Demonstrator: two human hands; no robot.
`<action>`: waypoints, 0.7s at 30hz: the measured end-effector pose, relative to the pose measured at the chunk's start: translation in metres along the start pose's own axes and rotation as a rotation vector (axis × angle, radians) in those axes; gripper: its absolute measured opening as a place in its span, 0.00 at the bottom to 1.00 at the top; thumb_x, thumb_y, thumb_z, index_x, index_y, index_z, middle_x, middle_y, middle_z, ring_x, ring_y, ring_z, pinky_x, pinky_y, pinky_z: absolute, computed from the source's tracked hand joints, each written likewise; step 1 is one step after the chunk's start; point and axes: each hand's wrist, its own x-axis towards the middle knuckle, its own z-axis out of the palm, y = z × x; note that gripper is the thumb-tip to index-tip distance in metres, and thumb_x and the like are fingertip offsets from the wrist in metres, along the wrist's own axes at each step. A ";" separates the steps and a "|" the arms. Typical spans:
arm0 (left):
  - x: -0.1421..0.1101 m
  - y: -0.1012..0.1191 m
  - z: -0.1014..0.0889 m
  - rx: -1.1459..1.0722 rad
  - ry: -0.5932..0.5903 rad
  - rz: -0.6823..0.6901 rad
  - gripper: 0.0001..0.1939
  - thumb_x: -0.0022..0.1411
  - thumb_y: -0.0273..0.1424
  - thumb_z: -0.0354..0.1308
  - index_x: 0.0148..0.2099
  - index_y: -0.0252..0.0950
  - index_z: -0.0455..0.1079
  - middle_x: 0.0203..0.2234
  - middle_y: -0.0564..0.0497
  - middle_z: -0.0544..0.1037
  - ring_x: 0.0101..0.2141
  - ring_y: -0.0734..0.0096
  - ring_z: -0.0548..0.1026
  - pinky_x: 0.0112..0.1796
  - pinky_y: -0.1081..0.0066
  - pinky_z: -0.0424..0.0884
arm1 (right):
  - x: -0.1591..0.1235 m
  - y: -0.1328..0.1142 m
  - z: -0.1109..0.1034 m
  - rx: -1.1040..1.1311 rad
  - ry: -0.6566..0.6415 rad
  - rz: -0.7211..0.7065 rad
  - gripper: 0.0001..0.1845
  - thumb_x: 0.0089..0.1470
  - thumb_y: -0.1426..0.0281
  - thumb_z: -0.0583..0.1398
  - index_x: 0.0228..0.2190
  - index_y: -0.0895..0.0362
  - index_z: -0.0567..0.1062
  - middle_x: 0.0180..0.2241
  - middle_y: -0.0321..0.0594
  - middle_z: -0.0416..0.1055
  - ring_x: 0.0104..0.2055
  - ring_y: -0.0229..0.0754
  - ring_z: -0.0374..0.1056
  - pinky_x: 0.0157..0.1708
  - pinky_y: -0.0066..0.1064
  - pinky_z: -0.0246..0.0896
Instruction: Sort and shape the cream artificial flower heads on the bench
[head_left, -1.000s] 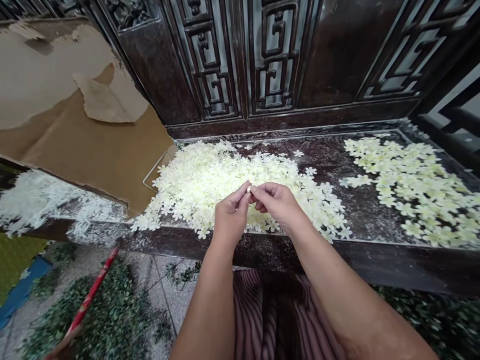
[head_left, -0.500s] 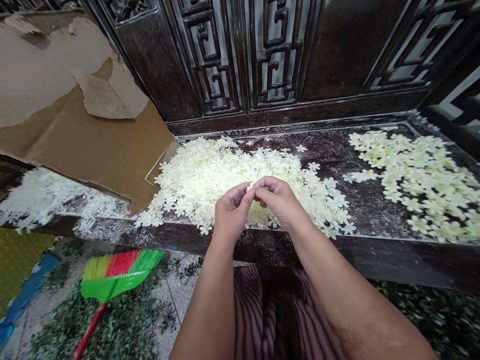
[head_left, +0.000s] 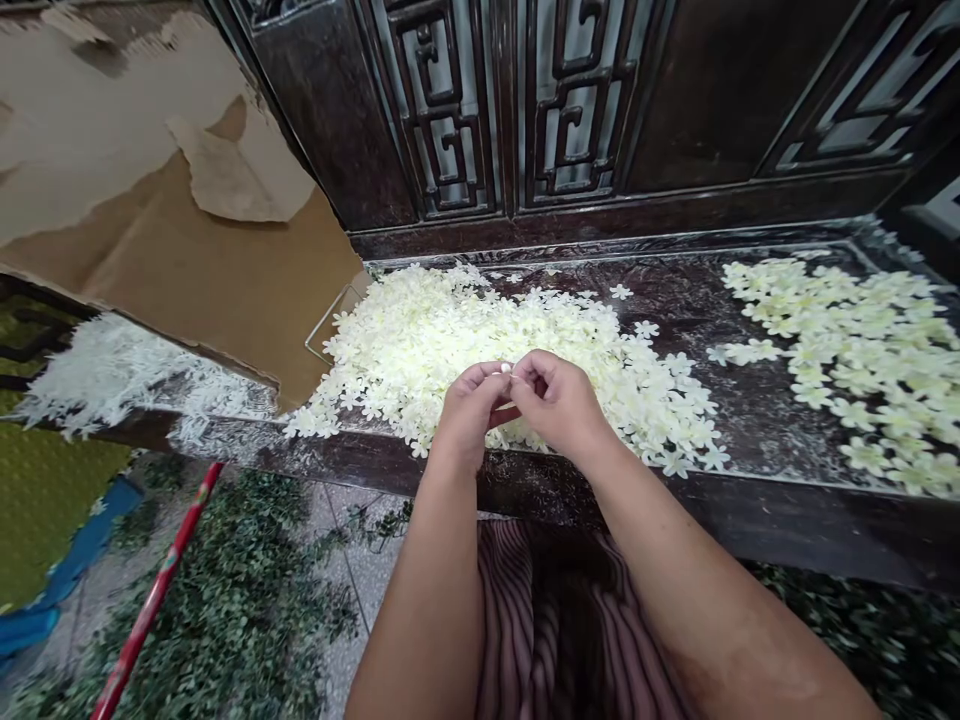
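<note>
Over the front of a heap of pale yellow-white artificial flowers [head_left: 420,330], my left hand [head_left: 466,415] and my right hand [head_left: 559,405] meet fingertip to fingertip. Pinched between them is a small white piece [head_left: 506,368], perhaps part of a flower; it is too small to make out its exact kind. Both hands are closed, thumbs against index fingers. The heap lies on a dark carved wooden bench [head_left: 675,310] just beyond my hands. To the right is a looser spread of the same flowers [head_left: 877,350].
Torn cardboard [head_left: 217,270] stands at the left, with a bent metal wire [head_left: 326,325] at its edge. White stringy pieces [head_left: 120,370] lie left of it. On the floor are green leafy sprigs [head_left: 255,580], under a red pole [head_left: 157,590]. Dark latticework [head_left: 450,120] rises behind the bench.
The broom has moved: its green, red and yellow head has gone from sight, and a red pole now slants there. My fingers have shifted slightly around the small white piece. The view has turned slightly left.
</note>
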 end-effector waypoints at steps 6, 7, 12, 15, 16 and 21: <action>0.006 -0.001 -0.005 -0.026 0.055 -0.009 0.11 0.38 0.28 0.62 0.27 0.35 0.66 0.15 0.60 0.69 0.17 0.82 0.67 0.20 0.80 0.64 | -0.004 -0.006 0.001 -0.201 -0.049 -0.199 0.08 0.41 0.77 0.53 0.17 0.55 0.60 0.19 0.32 0.58 0.23 0.35 0.54 0.25 0.28 0.49; 0.007 -0.002 -0.005 -0.048 0.082 0.001 0.10 0.38 0.28 0.62 0.27 0.35 0.66 0.15 0.60 0.69 0.16 0.82 0.66 0.20 0.79 0.64 | -0.004 -0.006 0.002 -0.201 -0.059 -0.220 0.09 0.41 0.78 0.53 0.17 0.55 0.59 0.19 0.33 0.59 0.23 0.35 0.55 0.25 0.29 0.49; 0.009 -0.002 -0.006 -0.092 0.118 0.103 0.08 0.45 0.29 0.61 0.30 0.35 0.67 0.27 0.54 0.78 0.22 0.81 0.71 0.28 0.77 0.69 | -0.006 -0.006 -0.002 -0.033 -0.097 -0.157 0.08 0.44 0.76 0.55 0.18 0.54 0.61 0.19 0.32 0.58 0.22 0.34 0.53 0.23 0.28 0.48; 0.009 0.002 -0.008 -0.111 0.185 0.143 0.06 0.51 0.27 0.59 0.33 0.35 0.66 0.32 0.50 0.79 0.30 0.77 0.76 0.32 0.75 0.71 | -0.002 -0.007 -0.015 0.150 -0.044 -0.042 0.07 0.45 0.74 0.57 0.20 0.55 0.65 0.18 0.31 0.58 0.20 0.33 0.52 0.21 0.28 0.47; 0.008 0.003 -0.008 -0.106 0.213 0.145 0.06 0.53 0.27 0.59 0.35 0.35 0.66 0.32 0.50 0.79 0.30 0.76 0.77 0.32 0.75 0.71 | 0.000 -0.007 -0.019 0.198 0.017 -0.006 0.06 0.46 0.73 0.57 0.20 0.55 0.66 0.18 0.31 0.58 0.20 0.33 0.53 0.21 0.28 0.48; 0.006 0.002 -0.003 0.108 0.260 0.199 0.06 0.58 0.30 0.55 0.38 0.35 0.65 0.29 0.50 0.79 0.27 0.76 0.77 0.29 0.76 0.70 | 0.006 -0.006 -0.027 0.348 0.224 0.245 0.14 0.49 0.61 0.58 0.19 0.56 0.69 0.17 0.32 0.61 0.19 0.32 0.53 0.22 0.28 0.51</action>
